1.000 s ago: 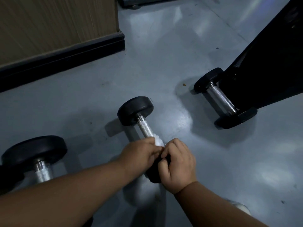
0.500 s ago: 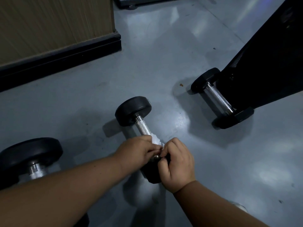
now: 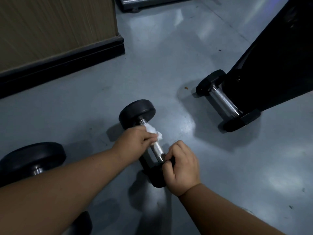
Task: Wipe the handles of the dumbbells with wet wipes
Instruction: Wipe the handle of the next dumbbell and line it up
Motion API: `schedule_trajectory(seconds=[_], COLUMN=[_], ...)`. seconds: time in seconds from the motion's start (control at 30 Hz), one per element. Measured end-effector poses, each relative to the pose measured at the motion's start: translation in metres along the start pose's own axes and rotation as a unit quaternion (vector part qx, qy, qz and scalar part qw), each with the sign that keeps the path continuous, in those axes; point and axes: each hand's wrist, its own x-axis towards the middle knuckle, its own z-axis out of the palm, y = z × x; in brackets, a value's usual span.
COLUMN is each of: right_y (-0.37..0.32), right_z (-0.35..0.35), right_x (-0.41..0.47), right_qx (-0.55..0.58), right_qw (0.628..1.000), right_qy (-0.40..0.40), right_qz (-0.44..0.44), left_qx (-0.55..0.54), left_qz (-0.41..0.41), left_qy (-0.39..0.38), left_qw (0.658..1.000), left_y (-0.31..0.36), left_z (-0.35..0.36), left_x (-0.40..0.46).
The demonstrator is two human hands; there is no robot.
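Note:
A black dumbbell point(image 3: 137, 113) with a knurled metal handle point(image 3: 156, 149) lies on the grey floor in the middle. My left hand point(image 3: 133, 141) presses a crumpled white wet wipe point(image 3: 153, 130) around the far part of the handle, close to the far weight. My right hand point(image 3: 182, 167) grips the near black weight, which it mostly hides. A second dumbbell point(image 3: 227, 102) lies to the right, a third dumbbell point(image 3: 32, 158) at the left edge behind my left forearm.
A black slanted equipment frame point(image 3: 271, 61) stands over the right dumbbell. A wooden cabinet with a black plinth point(image 3: 64, 60) fills the top left. Another machine base point(image 3: 152, 4) sits at the top. Grey floor point(image 3: 237, 167) spreads to the right.
My left hand has slid the wipe up the handle toward the far weight, baring the near part of the handle. My right hand has stayed on the near weight.

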Motion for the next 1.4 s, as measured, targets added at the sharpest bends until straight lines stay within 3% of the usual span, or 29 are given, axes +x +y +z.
schedule_trajectory(seconds=[0.07, 0.2, 0.37, 0.53, 0.7, 0.73, 0.9, 1.07, 1.13, 1.2, 1.3, 1.4], right_y=[-0.001, 0.0, -0.008, -0.012, -0.01, -0.009, -0.008, -0.007, -0.005, -0.003, -0.004, -0.005], right_z=[0.0, -0.002, -0.005, 0.004, 0.009, 0.008, 0.008, 0.009, 0.007, 0.006, 0.006, 0.006], right_x=[0.0, 0.003, 0.014, 0.003, 0.0, 0.001, 0.0, 0.001, 0.002, 0.002, 0.001, 0.002], right_qx=[-0.001, 0.003, -0.101, -0.107, -0.104, -0.098, -0.097, -0.089, -0.089, -0.089, -0.09, -0.089], right_qw=[1.0, 1.0, 0.992, 0.994, 0.994, 0.994, 0.994, 0.994, 0.994, 0.994, 0.995, 0.995], right_qy=[-0.004, -0.018, -0.058, -0.004, 0.039, 0.045, 0.051, 0.054, 0.05, 0.049, 0.044, 0.044], right_qz=[0.002, 0.005, 0.055, 0.025, -0.011, -0.017, -0.027, -0.029, -0.028, -0.025, -0.023, -0.021], left_qx=[-0.01, 0.031, 0.038, -0.005, -0.001, 0.023, -0.014, 0.008, 0.048, 0.029, -0.059, -0.052], left_qz=[-0.02, 0.002, -0.011, -0.007, 0.061, 0.077, -0.011, 0.055, 0.08, 0.031, -0.032, -0.004], left_qy=[0.028, 0.007, -0.039, 0.042, -0.055, -0.04, 0.086, -0.023, -0.02, -0.006, 0.086, 0.031], left_qw=[0.999, 1.0, 0.998, 0.999, 0.997, 0.996, 0.996, 0.998, 0.995, 0.999, 0.994, 0.998], left_y=[-0.002, 0.01, 0.004, 0.003, 0.013, 0.009, -0.011, 0.013, 0.01, -0.003, -0.016, 0.002], left_z=[-0.001, 0.016, -0.001, 0.012, 0.025, 0.018, -0.002, 0.032, 0.028, 0.013, 0.004, 0.023], left_x=[-0.001, -0.015, 0.006, -0.008, -0.033, -0.025, 0.004, -0.034, -0.024, -0.008, 0.002, -0.017])
